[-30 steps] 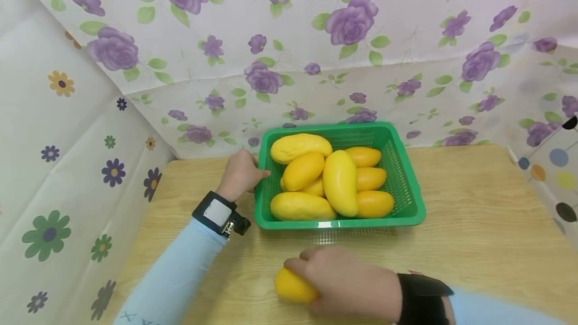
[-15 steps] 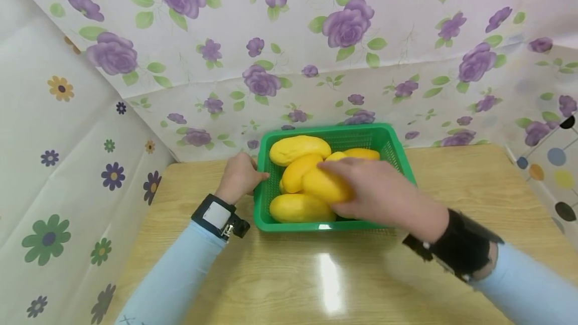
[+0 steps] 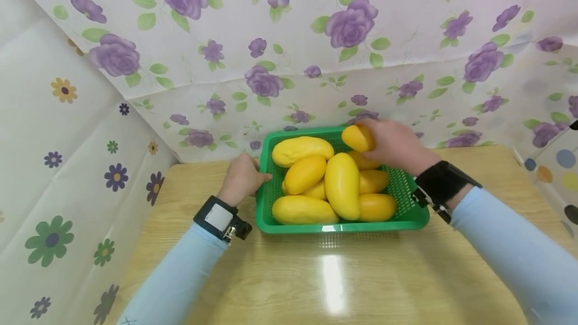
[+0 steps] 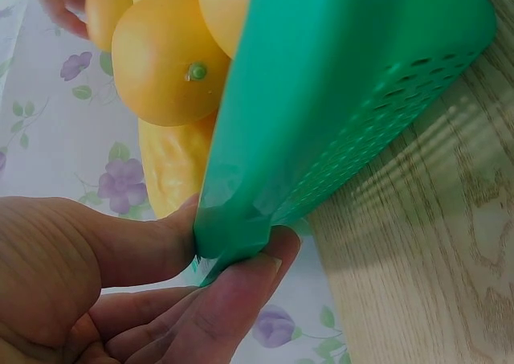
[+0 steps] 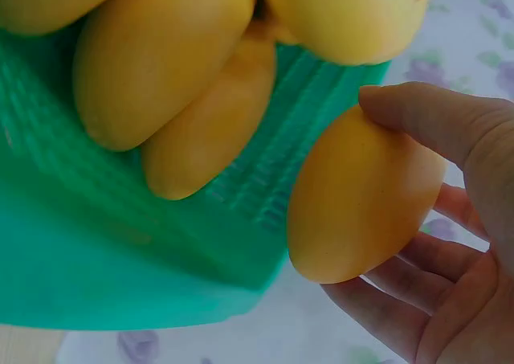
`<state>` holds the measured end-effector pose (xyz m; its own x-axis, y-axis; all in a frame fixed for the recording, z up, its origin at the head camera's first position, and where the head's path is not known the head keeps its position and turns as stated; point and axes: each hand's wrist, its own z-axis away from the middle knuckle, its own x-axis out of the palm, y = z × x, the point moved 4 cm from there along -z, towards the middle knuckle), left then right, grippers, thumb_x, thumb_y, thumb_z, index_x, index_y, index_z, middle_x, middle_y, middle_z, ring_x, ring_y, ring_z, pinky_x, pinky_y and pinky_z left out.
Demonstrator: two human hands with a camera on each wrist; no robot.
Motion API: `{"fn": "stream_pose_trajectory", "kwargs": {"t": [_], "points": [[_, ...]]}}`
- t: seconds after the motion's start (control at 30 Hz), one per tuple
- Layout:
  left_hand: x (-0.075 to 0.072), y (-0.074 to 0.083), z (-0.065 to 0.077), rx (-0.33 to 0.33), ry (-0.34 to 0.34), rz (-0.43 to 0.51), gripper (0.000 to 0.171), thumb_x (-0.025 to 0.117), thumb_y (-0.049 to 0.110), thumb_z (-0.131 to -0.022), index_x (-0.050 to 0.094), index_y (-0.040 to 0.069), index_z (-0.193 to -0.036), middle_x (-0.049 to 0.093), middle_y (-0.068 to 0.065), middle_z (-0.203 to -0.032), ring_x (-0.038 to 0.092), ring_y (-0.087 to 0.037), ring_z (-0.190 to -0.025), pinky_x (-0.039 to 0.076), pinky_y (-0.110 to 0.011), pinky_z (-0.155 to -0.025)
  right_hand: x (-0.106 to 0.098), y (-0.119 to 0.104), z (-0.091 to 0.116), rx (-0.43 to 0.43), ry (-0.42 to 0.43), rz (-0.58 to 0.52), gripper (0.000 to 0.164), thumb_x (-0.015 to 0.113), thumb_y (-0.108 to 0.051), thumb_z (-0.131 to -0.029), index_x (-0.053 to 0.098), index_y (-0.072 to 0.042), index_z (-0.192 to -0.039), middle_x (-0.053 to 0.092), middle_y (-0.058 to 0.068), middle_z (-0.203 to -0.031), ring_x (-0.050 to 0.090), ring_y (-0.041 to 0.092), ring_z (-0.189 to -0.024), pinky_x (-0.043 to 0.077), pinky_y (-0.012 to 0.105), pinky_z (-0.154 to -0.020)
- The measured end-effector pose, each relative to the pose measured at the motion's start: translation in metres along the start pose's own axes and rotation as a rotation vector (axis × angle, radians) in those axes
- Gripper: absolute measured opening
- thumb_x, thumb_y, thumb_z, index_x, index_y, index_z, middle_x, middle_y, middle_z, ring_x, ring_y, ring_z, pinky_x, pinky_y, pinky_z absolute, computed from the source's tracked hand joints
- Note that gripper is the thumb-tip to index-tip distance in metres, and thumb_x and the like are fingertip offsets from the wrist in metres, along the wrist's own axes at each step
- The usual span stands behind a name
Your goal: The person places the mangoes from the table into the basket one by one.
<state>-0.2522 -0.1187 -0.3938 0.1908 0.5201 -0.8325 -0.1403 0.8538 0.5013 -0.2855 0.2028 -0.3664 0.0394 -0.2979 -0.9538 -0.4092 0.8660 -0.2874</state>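
Note:
A green plastic basket (image 3: 334, 228) with perforated walls stands on the table, holding several yellow mangoes (image 3: 341, 186). My left hand (image 3: 241, 179) grips its left rim; in the left wrist view the thumb lies on the inner side of the rim (image 4: 241, 243) and the fingers curl beneath it. Over the back right corner of the basket, my right hand (image 3: 397, 144) holds a mango (image 3: 358, 138). The right wrist view shows that mango (image 5: 361, 195) between thumb and fingers, at the basket's edge, with other mangoes (image 5: 165, 59) lying inside.
The wooden table (image 3: 289, 275) extends in front of the basket and to both sides. Behind it hangs a white cloth with purple flowers (image 3: 352, 21), close to the basket's back rim. Another flowered cloth (image 3: 81, 174) covers the left side.
My right hand has carried the mango from the table in front, across the basket, to its back right corner. The left hand has stayed on the rim.

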Motion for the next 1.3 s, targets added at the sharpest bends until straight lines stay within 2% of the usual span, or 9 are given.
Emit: {"fn": "stream_pose_trajectory", "kwargs": {"t": [0.27,0.47,0.67,0.87,1.0,1.3], "points": [[-0.001,0.001,0.002,0.008,0.019,0.0,0.026,0.076,0.027,-0.078,0.067,0.005,-0.068,0.062,-0.006,-0.057,0.062,-0.019,-0.049,0.047,-0.023,-0.042,0.005,0.01,-0.014,-0.022,-0.047,0.012,0.071,0.079,-0.023,-0.072,0.046,-0.017,-0.135,0.058,0.01,-0.126,0.058,0.031,-0.106,0.047,0.047,-0.089],[-0.001,0.001,0.001,-0.007,0.006,0.001,0.026,0.076,0.027,-0.078,0.068,0.005,-0.068,0.062,-0.005,-0.057,0.062,-0.018,-0.05,0.047,-0.023,-0.043,0.011,0.011,-0.019,-0.022,-0.084,0.018,0.068,0.08,-0.023,-0.071,0.049,-0.012,-0.132,0.057,0.011,-0.128,0.055,0.032,-0.112,0.044,0.046,-0.095],[-0.001,0.002,0.0,-0.009,0.001,0.006,0.024,0.075,0.026,-0.079,0.067,0.005,-0.069,0.061,-0.005,-0.056,0.064,-0.02,-0.052,0.047,-0.023,-0.042,0.016,0.009,-0.021,-0.071,-0.078,0.047,0.064,0.08,-0.023,-0.07,0.054,-0.006,-0.127,0.047,0.015,-0.138,0.048,0.037,-0.12,0.04,0.049,-0.101],[-0.001,0.004,0.001,0.01,0.005,-0.004,0.025,0.075,0.026,-0.079,0.067,0.005,-0.068,0.058,-0.004,-0.052,0.062,-0.017,-0.048,0.047,-0.023,-0.042,0.023,0.012,-0.022,-0.034,-0.114,0.045,0.066,0.078,-0.023,-0.072,0.052,-0.008,-0.13,0.038,0.022,-0.14,0.053,0.037,-0.11,0.045,0.05,-0.095],[-0.002,0.004,0.002,0.009,0.005,-0.005,0.026,0.075,0.027,-0.079,0.067,0.004,-0.068,0.057,-0.004,-0.052,0.064,-0.019,-0.05,0.047,-0.023,-0.042,0.027,0.012,-0.022,-0.025,-0.115,0.063,0.068,0.077,-0.026,-0.072,0.048,-0.01,-0.132,0.041,0.023,-0.135,0.057,0.035,-0.101,0.048,0.05,-0.089],[0.0,0.0,0.001,0.014,0.011,-0.01,0.027,0.075,0.028,-0.079,0.068,0.004,-0.069,0.058,-0.004,-0.053,0.06,-0.016,-0.046,0.047,-0.023,-0.042,0.033,0.011,-0.02,-0.012,-0.119,0.042,0.076,0.076,-0.026,-0.072,0.042,-0.009,-0.137,0.041,0.022,-0.136,0.052,0.035,-0.11,0.046,0.05,-0.091]]}}
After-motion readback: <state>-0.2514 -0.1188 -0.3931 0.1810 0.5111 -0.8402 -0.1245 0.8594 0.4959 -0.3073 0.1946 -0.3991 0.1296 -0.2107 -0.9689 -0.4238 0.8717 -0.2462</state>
